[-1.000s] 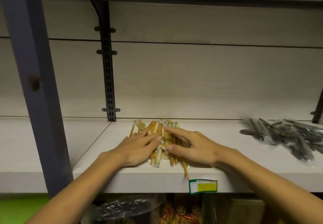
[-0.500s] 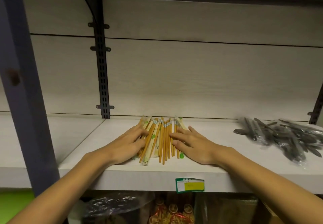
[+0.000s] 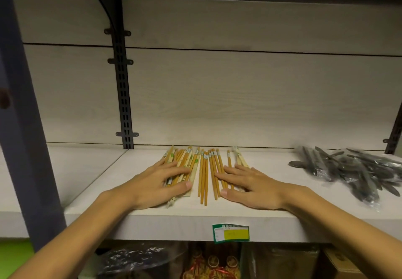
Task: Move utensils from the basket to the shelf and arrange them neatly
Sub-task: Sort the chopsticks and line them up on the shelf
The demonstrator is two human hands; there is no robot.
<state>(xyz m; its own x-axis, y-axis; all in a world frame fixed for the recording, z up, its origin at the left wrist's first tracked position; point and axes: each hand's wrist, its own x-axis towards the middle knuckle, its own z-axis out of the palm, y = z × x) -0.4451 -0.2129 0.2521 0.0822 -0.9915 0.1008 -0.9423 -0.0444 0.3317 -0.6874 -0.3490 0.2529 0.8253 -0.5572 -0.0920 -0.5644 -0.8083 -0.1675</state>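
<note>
The chopsticks lie on the shelf as a loose fan, their long axes running away from the person, front edge to back wall, so any tidying push has to come from the sides, across that axis. Both hands lie flat on the fan. The left hand covers the left part of the bundle, fingers nearly straight and pointing inward toward the middle, thumb stretched along the near ends; under its palm sit the paper-sleeved pairs, crossed at slight angles. The right hand mirrors it on the right part, fingers extended and spread a little, resting on several bare sticks, thumb toward the near ends. Neither hand grips anything; each only presses down with an open palm. Between the two thumbs a few sticks lie uncovered, roughly parallel, with a gap on either side. Beyond the right hand's fingertips a couple of sticks stand apart from the rest. Both hands are equally close, so the next step, by my reading, is a squeeze inward from both sides. Well off to the right of the right hand lies a heap of bagged dark utensils, apparently spoons. No basket is in view.
</note>
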